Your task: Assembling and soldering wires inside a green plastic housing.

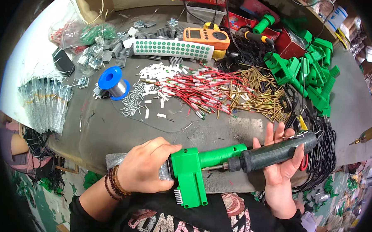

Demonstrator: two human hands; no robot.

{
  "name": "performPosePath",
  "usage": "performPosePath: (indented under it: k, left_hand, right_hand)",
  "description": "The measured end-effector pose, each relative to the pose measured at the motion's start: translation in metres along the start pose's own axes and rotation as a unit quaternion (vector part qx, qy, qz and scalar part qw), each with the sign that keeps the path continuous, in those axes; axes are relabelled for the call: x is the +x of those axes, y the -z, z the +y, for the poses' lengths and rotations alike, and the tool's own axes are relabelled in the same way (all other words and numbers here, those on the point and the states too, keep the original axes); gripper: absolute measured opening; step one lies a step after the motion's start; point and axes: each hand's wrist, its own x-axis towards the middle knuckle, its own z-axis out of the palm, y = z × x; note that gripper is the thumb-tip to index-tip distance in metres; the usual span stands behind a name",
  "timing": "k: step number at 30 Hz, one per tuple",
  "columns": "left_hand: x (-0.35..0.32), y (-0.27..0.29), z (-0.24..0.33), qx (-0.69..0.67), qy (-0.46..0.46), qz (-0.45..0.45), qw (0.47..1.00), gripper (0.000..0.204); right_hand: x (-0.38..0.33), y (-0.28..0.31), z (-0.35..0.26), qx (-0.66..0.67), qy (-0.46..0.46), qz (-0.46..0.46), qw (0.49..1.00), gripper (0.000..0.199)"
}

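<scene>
My left hand (144,166) grips one end of a green plastic tool housing (188,170) with a round handle, at the near edge of the table. A clear, shiny plastic piece shows beside that palm. Across my right hand (280,172) lies a black electric screwdriver (271,156), held between thumb and palm with several fingers stretched out. Its bit points left and meets the side of the housing by the handle; whether it sits in a screw is too small to tell. A row of small metal pins shows at the housing's lower left edge.
Beyond my hands lie red wires (203,90), brass-coloured rods (266,94), white tubes (156,73) and a blue solder spool (114,83). An orange meter (206,36) stands behind a sticker sheet (172,49). Green housings (316,72) and black cables (321,151) crowd the right side.
</scene>
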Motion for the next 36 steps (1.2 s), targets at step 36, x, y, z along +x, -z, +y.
performPosePath:
  k: [36]
  left_hand:
    - [0.0,0.0,0.002,-0.008,0.014,0.004,1.0,0.061]
  right_hand:
    - [0.001,-0.006,-0.002,-0.056,0.012,-0.137,0.989,0.038]
